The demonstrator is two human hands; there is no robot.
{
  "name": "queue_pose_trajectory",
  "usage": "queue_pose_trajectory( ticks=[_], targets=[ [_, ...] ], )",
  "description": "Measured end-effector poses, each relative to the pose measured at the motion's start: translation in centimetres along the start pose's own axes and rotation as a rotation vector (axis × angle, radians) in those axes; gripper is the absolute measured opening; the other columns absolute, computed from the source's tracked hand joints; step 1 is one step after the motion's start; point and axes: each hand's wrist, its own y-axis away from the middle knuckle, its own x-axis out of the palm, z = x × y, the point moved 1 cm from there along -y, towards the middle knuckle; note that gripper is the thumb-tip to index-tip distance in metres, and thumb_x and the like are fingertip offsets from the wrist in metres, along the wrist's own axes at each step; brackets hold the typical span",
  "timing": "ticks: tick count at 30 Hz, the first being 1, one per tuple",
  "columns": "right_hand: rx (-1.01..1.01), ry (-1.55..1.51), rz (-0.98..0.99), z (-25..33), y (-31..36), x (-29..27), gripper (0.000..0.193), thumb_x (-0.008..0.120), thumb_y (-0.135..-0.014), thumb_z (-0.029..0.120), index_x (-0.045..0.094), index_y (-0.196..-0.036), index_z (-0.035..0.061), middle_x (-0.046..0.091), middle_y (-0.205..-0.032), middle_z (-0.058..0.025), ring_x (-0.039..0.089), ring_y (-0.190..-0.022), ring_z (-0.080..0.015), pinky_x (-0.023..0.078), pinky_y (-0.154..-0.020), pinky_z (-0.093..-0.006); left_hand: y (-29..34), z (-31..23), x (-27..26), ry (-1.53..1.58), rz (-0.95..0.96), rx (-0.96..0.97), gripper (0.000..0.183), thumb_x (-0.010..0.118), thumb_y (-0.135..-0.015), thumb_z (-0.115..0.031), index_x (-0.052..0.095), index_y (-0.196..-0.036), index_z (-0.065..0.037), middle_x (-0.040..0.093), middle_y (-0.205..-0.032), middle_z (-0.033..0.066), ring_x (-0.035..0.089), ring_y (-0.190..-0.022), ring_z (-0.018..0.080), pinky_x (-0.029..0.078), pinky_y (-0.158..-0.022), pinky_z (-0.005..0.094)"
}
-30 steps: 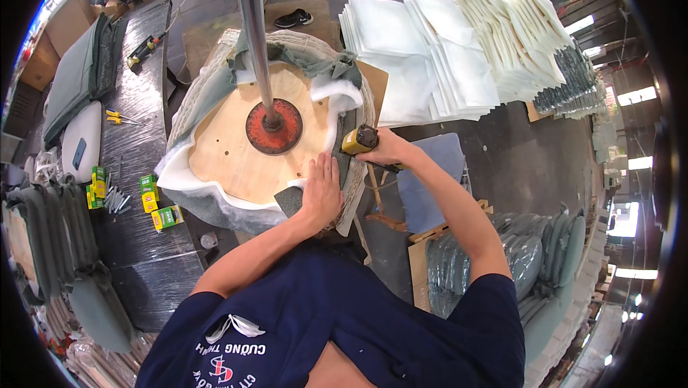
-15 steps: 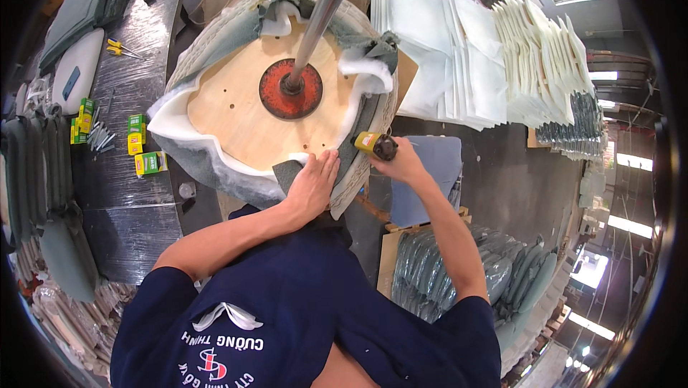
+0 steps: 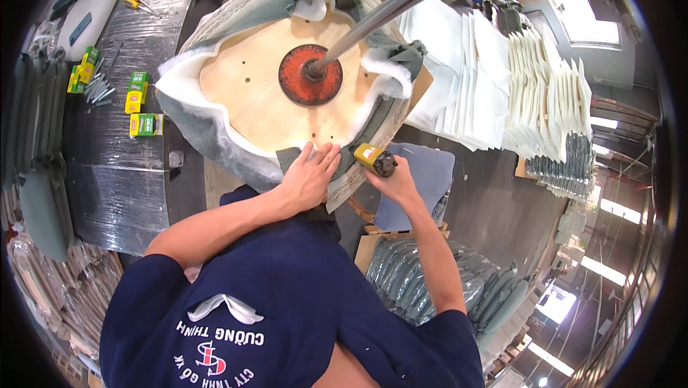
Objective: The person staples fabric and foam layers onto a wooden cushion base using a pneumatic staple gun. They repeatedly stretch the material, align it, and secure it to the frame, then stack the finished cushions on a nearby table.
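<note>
A rounded plywood seat board (image 3: 236, 94) lies underside up, ringed by white padding (image 3: 183, 76) and grey-green fabric (image 3: 195, 133). A red disc (image 3: 295, 76) at the end of a metal pole (image 3: 408, 5) rests on the board. My left hand (image 3: 309, 176) lies with fingers stretched over a fabric flap (image 3: 287, 159) folded onto the near edge. Just right of it, my right hand (image 3: 395, 179) grips a yellow and black staple gun (image 3: 374, 159), its nose at the fabric edge. Whether the nose touches the fabric I cannot tell.
On the left, a film-wrapped table (image 3: 122, 180) bears green-yellow boxes (image 3: 136, 93), loose staple strips (image 3: 99, 90), yellow-handled scissors (image 3: 136, 2) and a phone (image 3: 80, 28). White foam sheets (image 3: 459, 73) stand at the far right. Wrapped cushions (image 3: 408, 273) sit at the near right.
The staple gun has moved slightly toward me along the cushion's edge, beside my left fingers. My left hand still lies on the flap. The whole view has shifted and turned a little.
</note>
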Motion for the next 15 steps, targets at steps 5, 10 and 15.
queue_pose_trajectory(
  ticks=[5, 10, 15],
  targets=[
    [-0.002, 0.005, 0.030, 0.8, 0.4, -0.6, 0.028, 0.083, -0.083, 0.027, 0.079, -0.097, 0.0023, 0.076, -0.085, -0.0203, 0.075, -0.085, -0.0412, 0.060, -0.076, -0.0449, 0.6, 0.4, 0.1, 0.103, -0.008, -0.013, 0.078, 0.073, -0.085, -0.023, 0.049, -0.155, 0.000, 0.040, -0.170, 0.0146, 0.036, -0.158, 0.0254, 0.031, -0.124, 0.0552],
    [0.017, 0.025, 0.030, -0.1, 1.3, 1.1, 0.029, 0.084, -0.082, 0.028, 0.079, -0.096, 0.0028, 0.076, -0.086, -0.0204, 0.074, -0.086, -0.0419, 0.060, -0.077, -0.0463, 1.2, 0.9, -1.4, 0.196, -0.091, -0.045, 0.078, 0.074, -0.085, -0.022, 0.047, -0.155, 0.001, 0.040, -0.169, 0.0174, 0.035, -0.158, 0.0303, 0.030, -0.123, 0.0546],
    [0.084, 0.042, 0.009, 1.2, 2.8, 1.7, 0.027, 0.084, -0.081, 0.027, 0.079, -0.095, 0.0037, 0.076, -0.087, -0.0205, 0.074, -0.086, -0.0425, 0.060, -0.077, -0.0471, 4.7, 3.4, -3.7, 0.428, -0.203, -0.460, 0.068, 0.075, -0.089, -0.040, 0.060, -0.142, 0.000, 0.065, -0.137, 0.0200, 0.053, -0.134, 0.0369, 0.037, -0.109, 0.0538]
  ],
)
